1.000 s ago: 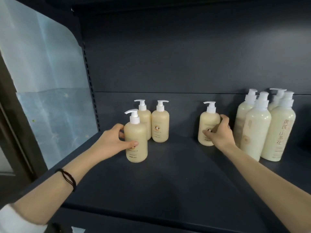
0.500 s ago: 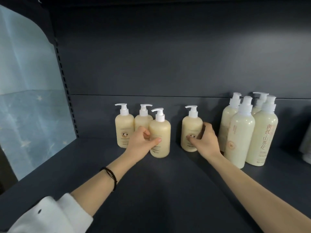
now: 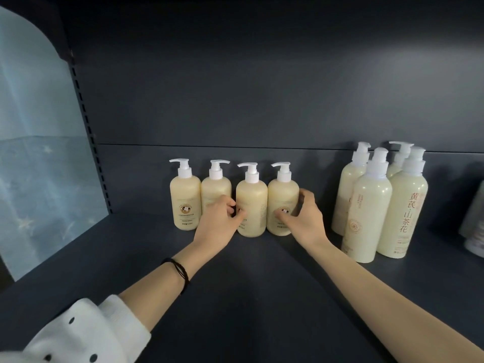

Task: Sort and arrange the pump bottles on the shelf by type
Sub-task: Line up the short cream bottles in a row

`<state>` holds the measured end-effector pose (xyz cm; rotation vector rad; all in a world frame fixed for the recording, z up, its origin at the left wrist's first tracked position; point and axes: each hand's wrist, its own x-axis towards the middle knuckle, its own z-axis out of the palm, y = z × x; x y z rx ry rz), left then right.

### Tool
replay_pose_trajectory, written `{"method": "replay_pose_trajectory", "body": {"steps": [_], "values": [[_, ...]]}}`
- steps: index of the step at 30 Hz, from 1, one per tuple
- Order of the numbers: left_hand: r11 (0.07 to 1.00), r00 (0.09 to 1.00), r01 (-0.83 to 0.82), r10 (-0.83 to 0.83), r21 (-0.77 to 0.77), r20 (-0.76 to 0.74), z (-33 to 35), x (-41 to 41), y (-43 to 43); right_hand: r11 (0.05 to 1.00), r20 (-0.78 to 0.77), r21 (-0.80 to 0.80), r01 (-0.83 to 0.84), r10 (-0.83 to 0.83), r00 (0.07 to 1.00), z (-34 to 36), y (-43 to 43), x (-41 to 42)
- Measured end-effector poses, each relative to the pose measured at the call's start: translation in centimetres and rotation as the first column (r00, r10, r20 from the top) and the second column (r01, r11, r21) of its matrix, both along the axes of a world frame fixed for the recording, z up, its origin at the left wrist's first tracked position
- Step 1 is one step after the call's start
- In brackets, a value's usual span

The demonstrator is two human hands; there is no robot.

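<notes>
Short pump bottles [image 3: 184,203], cream liquid inside, four abreast; left hand [image 3: 217,225] grips third bottle [image 3: 252,197], right hand [image 3: 305,222] grips fourth bottle [image 3: 282,195].

The dark shelf [image 3: 248,297] carries four short pump bottles [image 3: 185,200] and four tall bottles [image 3: 370,205].
</notes>
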<state>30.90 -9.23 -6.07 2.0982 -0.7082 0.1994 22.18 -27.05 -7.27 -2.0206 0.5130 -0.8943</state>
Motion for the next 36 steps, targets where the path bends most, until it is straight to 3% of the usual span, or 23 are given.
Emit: {"method": "replay_pose_trajectory", "body": {"steps": [7,11,13,20,25,31,36], "values": [[0.998,1.000,-0.007,0.005,-0.057,-0.023,-0.5,-1.0,-0.8,0.999,-0.011,0.017,-0.033,0.034,0.999,0.0,-0.9,-0.6],[0.990,0.991,0.028,-0.046,-0.136,-0.125,-0.9,-1.2,-1.3,0.999,-0.027,0.039,-0.033,0.034,0.999,0.3,-1.5,-0.9],[0.993,0.986,0.062,-0.077,-0.103,-0.147,-1.3,-1.5,-2.1,0.998,-0.031,0.051,-0.042,0.043,0.999,0.3,-1.6,-1.0],[0.991,0.980,-0.067,0.043,0.120,0.195,-2.7,-1.6,-2.2,0.995,-0.017,0.054,-0.082,0.083,0.996,-0.4,-1.5,-1.2],[0.973,0.807,-0.136,0.000,0.186,0.590,-2.7,-1.1,-2.1,0.986,-0.013,0.101,-0.130,0.132,0.991,-0.7,-1.7,-1.3],[0.958,0.837,-0.131,-0.031,0.256,0.546,-2.4,0.0,-2.0,0.982,0.008,0.144,-0.119,0.119,0.993,-1.1,-1.7,-0.8],[0.938,0.789,-0.258,0.066,0.232,0.610,-2.4,0.5,-2.2,0.976,0.012,0.137,-0.167,0.167,0.986,-1.3,-1.1,-0.3]]}}
